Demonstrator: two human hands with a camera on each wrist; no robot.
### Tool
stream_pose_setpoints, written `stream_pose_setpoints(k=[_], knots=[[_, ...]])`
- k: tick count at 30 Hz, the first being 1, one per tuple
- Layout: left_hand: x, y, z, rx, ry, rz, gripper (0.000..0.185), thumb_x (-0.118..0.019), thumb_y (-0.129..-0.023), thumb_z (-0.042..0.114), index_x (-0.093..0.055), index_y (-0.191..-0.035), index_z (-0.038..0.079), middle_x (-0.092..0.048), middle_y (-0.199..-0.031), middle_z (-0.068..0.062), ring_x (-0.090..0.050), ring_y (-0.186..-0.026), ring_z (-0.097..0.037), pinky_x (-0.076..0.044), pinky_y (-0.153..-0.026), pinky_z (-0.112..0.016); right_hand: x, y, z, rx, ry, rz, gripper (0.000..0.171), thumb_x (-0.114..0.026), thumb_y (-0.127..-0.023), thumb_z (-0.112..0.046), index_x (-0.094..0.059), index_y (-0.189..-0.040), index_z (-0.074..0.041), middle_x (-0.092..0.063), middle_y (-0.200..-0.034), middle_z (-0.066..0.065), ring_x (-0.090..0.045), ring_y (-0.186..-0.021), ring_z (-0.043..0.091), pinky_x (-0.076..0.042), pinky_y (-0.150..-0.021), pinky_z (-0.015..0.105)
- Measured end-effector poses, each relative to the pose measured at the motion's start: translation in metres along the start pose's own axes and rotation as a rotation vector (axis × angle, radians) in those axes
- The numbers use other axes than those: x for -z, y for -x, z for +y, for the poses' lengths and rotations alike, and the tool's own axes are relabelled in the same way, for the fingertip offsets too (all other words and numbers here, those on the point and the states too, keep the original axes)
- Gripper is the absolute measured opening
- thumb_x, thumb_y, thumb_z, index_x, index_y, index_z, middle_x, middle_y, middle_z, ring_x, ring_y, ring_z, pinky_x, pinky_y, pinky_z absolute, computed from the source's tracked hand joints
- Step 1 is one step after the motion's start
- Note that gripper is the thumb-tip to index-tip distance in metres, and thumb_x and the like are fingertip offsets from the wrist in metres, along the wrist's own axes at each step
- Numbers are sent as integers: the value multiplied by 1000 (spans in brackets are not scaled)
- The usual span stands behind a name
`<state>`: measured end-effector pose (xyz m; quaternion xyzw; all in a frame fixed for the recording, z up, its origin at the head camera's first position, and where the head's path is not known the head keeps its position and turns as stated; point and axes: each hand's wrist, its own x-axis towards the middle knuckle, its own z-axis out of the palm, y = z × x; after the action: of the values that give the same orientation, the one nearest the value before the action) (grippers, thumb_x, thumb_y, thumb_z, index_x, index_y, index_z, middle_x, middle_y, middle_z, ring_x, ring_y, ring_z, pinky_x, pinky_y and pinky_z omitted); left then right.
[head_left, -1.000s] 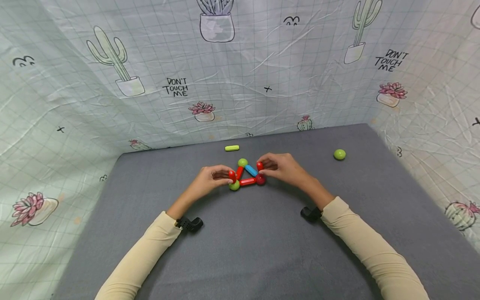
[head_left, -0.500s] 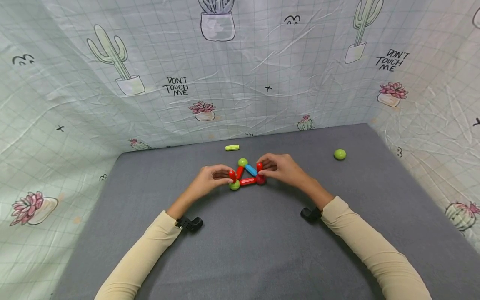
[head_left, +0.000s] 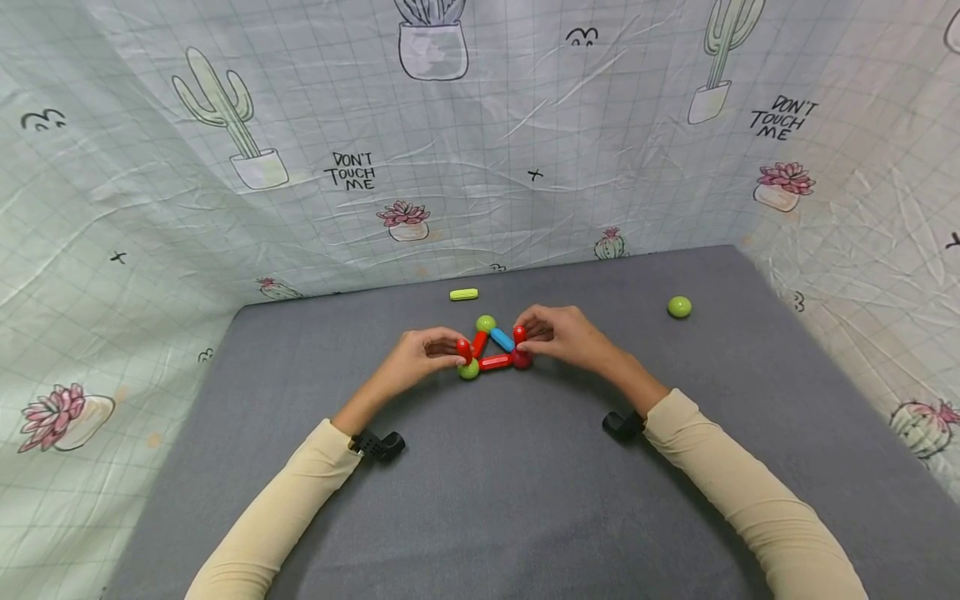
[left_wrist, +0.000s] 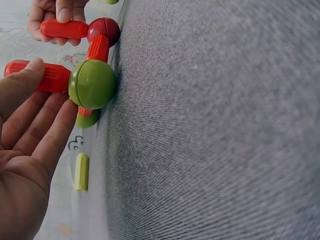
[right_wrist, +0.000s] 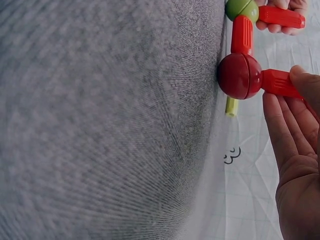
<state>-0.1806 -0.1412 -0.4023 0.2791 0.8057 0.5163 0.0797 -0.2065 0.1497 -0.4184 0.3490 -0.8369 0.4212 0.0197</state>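
Note:
A triangle of rods and balls lies flat on the grey table (head_left: 480,483). Its corners are a near green ball (head_left: 468,369), a dark red ball (head_left: 521,359) and a far green ball (head_left: 486,323). Red rods (head_left: 495,362) form two sides, a blue rod (head_left: 502,339) the third. My left hand (head_left: 417,358) pinches an upright red rod (left_wrist: 52,76) whose end touches the near green ball. Between thumb and fingers, my right hand (head_left: 564,333) holds another upright red rod (right_wrist: 281,83), seated against the dark red ball.
Behind the triangle lies a loose yellow-green rod (head_left: 463,294). A separate green ball (head_left: 679,307) sits toward the back right. Patterned cloth (head_left: 480,150) hangs along the table's back and sides.
The red rod in my right hand has come down slightly onto the dark red ball. My left hand stays at the near green ball with its rod.

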Motion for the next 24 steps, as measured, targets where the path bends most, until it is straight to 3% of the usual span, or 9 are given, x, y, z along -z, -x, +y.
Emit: stream_pose_setpoints(k=[7, 17, 24], knots=[[0, -7, -28, -1, 16, -5, 31, -74, -80, 4, -67, -110, 5, -69, -101, -9, -66, -96, -23, -55, -78, -27, 1, 0, 1, -7, -8, -10, 28, -77, -79, -14, -63, -104, -14, -69, -97, -2, -66, -88, 9, -55, -72, 21], [0, -11, -32, -40, -52, 14, 29, -76, -79, 18, -68, -107, 14, -70, -99, -1, -67, -92, -14, -55, -77, -27, 1, -2, -2, -18, -1, -20, 27, -77, -80, -16, -64, -103, -16, -69, -96, -4, -66, -87, 7, -55, -72, 21], [-1, -15, -30, -25, -105, 20, 29, -76, -80, 19, -69, -107, 14, -70, -98, 1, -67, -91, -12, -55, -77, -26, 2, -5, -4, -32, -5, -41, 28, -77, -80, -17, -64, -105, -16, -69, -98, -2, -66, -89, 9, -55, -73, 22]])
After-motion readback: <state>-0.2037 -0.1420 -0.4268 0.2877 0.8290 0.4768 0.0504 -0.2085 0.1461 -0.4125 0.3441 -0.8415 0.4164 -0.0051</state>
